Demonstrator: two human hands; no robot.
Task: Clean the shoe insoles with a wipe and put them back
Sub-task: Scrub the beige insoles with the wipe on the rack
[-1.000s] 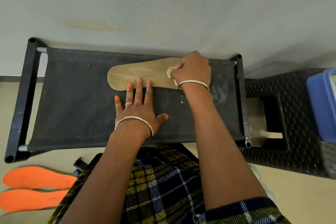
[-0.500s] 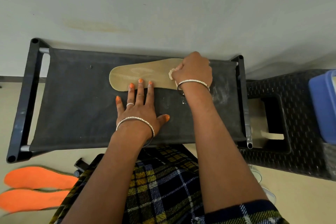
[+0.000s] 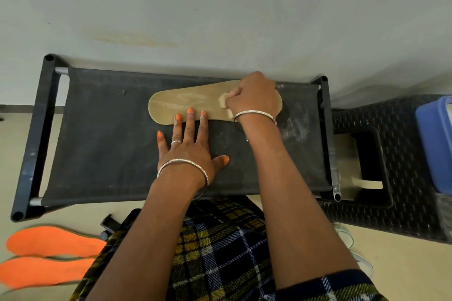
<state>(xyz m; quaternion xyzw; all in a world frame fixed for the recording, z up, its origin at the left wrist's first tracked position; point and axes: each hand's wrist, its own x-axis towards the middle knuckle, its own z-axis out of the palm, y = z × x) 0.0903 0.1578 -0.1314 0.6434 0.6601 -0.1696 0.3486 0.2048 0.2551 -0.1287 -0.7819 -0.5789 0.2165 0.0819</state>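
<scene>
On black fabric stool: 1 tan insole, pinned by left hand, fingers flat; right hand clenched round wipe, barely shifted at right end. Wiping ongoing; 2 orange insoles wait near-left.

In my feed: a black fabric desk against a pale wall, a woven stool and blue tub beside it.

An insole lies lengthwise near the back of the bench. The left hand rests flat in front of it, fingertips on its near edge. The right hand holds a wipe on its right part. Two more insoles lie side by side on the floor, front-left of the bench. A stool stands just right of it.
</scene>
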